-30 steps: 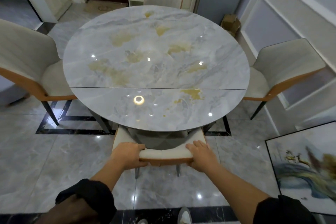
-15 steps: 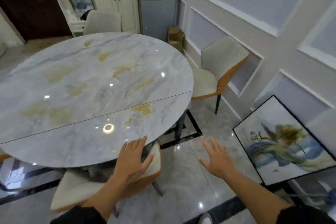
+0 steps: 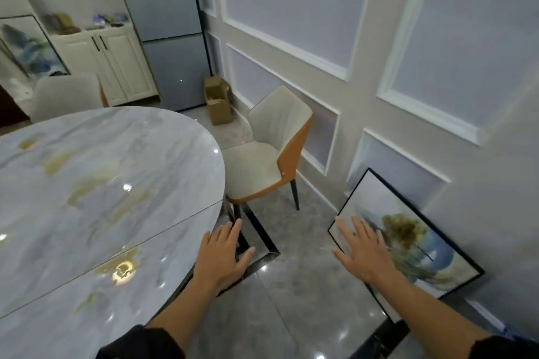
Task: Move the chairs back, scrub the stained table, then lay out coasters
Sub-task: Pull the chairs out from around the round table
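The round grey marble table with yellow stains fills the left of the view. A cream and orange chair stands at the table's right side, its seat partly under the rim. Another cream chair shows behind the table's far edge. My left hand hovers open with spread fingers just past the table's near right rim, holding nothing. My right hand is open too, fingers straight, in the air over the floor and in front of a framed picture. Both hands are well short of the right chair.
A framed painting leans against the panelled wall on the right. A cardboard box sits on the floor by the grey fridge. White cupboards stand at the back left. Glossy grey floor tiles lie between me and the chair.
Both hands have let go of the near chair and opened. The view has swung right, so the near chair is out of sight and the right chair is ahead.
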